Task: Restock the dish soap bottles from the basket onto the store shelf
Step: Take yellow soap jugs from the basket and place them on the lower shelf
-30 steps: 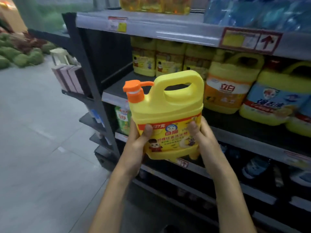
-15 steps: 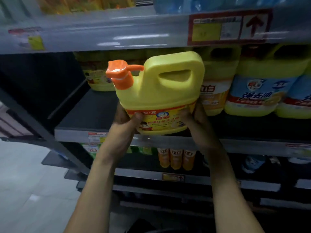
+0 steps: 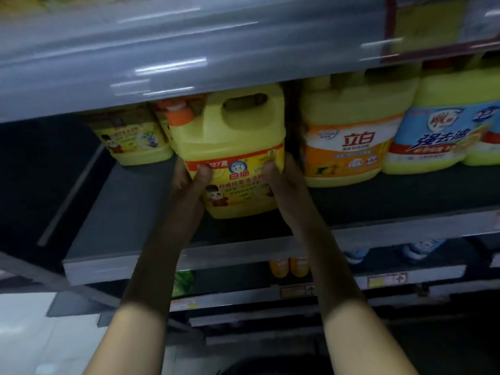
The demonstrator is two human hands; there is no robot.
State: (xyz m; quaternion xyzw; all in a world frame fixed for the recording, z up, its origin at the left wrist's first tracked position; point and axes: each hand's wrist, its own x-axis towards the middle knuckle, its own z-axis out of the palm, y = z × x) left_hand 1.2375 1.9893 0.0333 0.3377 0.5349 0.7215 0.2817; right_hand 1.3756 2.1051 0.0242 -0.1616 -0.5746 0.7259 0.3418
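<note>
Ok, both hands on the soap bottle (image 3: 230,158): left hand (image 3: 189,182) on its left side, right hand (image 3: 282,182) on its right. Thumbs (image 3: 204,169) are pressed onto the front label, and the other fingers go round the back, out of sight. That's a firm two-handed clamp, low on the body.

The bottle's in under the upper shelf (image 3: 162,63), over the dark shelf board (image 3: 121,212). It's btw the same-brand bottles (image 3: 130,139) at back left and the orange-label bottle (image 3: 346,147) just beside it on the right. Base touching the board or just above? Can't tell.

Handling, my read: big full jug, so prob heavy, w/ liquid shifting inside. Walls look like stiff plastic w/ a bit of give. The surface is smooth and glossy, so it could slip in a loose grip. Not fragile overall, but the orange pump (image 3: 177,115) is the weak bit, so don't lift by that. Best holds are the moulded handle (image 3: 244,104) up top for one hand, or low on both sides as here.

Orientation: upright, long axis vertical, maybe a slight lean. The label faces out to the aisle. Pump's on the left and the handle loop to the right, so the wide face runs along the shelf front.
</note>
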